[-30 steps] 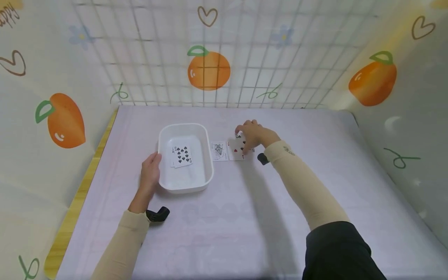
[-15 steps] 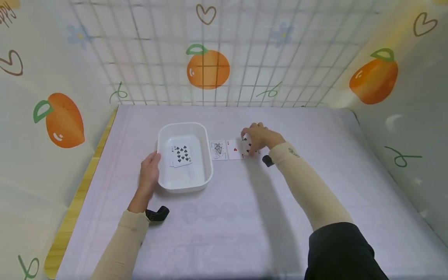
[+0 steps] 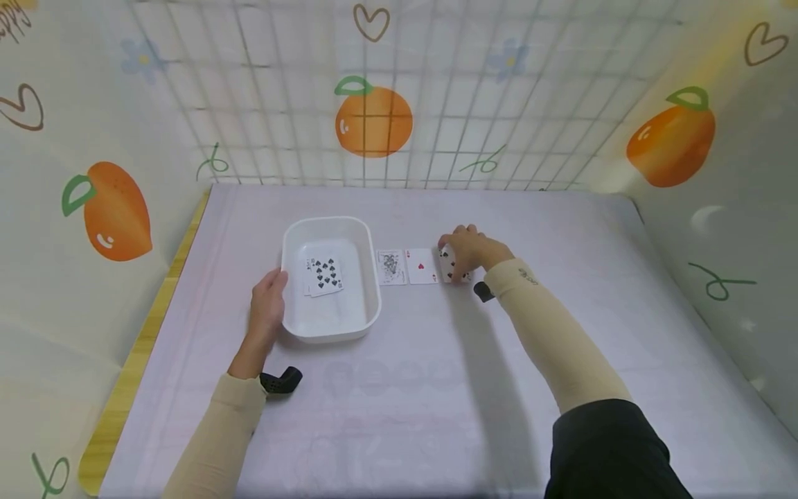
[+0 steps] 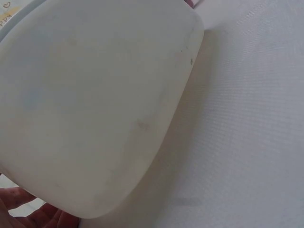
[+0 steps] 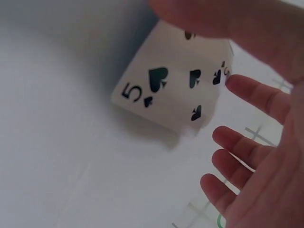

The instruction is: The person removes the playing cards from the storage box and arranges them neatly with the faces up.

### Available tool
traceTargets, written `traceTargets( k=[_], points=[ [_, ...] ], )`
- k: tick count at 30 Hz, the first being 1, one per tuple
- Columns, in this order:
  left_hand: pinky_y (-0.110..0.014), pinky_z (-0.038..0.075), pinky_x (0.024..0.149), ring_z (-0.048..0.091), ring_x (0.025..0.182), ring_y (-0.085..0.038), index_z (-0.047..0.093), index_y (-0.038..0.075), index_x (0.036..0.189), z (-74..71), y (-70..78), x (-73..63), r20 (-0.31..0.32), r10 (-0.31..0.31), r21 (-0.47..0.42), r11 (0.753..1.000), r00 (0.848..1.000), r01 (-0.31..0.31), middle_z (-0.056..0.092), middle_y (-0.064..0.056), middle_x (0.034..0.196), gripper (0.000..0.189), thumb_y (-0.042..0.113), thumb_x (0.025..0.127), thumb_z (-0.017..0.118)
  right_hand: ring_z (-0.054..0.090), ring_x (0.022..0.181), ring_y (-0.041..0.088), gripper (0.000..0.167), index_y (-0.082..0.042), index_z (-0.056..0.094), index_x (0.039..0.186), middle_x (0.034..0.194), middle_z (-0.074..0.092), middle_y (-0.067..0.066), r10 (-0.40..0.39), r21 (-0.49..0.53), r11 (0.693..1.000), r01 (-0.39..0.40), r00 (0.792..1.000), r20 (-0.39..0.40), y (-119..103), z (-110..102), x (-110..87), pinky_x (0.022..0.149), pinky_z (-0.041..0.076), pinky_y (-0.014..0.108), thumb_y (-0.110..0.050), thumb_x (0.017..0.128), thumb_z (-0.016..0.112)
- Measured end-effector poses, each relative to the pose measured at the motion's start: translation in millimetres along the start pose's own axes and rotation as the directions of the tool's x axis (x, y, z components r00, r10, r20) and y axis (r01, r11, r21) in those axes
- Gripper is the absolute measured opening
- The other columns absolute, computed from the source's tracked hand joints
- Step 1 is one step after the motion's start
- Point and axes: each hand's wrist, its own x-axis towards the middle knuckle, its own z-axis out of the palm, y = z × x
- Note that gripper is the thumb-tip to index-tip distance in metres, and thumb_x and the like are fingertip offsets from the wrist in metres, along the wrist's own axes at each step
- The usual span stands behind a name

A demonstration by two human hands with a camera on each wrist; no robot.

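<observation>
My left hand (image 3: pixel 268 298) grips the left side of a white plastic tub (image 3: pixel 330 338); in the left wrist view its fingers (image 4: pixel 42 216) show at the tub's edge. Inside the tub lie overlapping playing cards, a many-pipped spade card (image 3: pixel 327 276) on top. My right hand (image 3: pixel 470 249) pinches a five of spades (image 5: pixel 171 80), thumb on one edge and index fingertip at the opposite corner, its other fingers spread apart from the card. The card is close over the table, just right of an ace of hearts (image 3: pixel 422 266). Left of the ace lies a joker (image 3: pixel 391 267).
A pale cloth covers the table (image 3: pixel 399 430), with a yellow wooden edge (image 3: pixel 127 374) showing along the left. Behind stands a white grid (image 3: pixel 436 125) under a fruit-printed curtain, which also hangs at both sides. The joker lies right beside the tub's right wall.
My right hand has moved right with the five of spades, from over the ace of hearts to beside it, and lowered it; the ace is uncovered. My left hand and the tub stay put.
</observation>
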Motion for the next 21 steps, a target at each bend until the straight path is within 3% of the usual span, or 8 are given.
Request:
traceTargets(
  k=[21],
  points=[
    [-0.046,0.033,0.113,0.043,0.137,-0.028,0.039,0.008,0.151,0.2,-0.9,4.8,-0.009,-0.001,0.007,1.000,1.000,0.001,0.048,-0.012,0.148,0.058,0.044,0.105,0.035,0.041,0.120,0.041,0.090,-0.020,0.050,0.142,0.145,0.039,0.020,0.005,-0.016,1.000,-0.005,1.000,0.004,-3.6,2.0,5.3,0.089,0.043,0.065,-0.025,0.063,0.092]
  ],
)
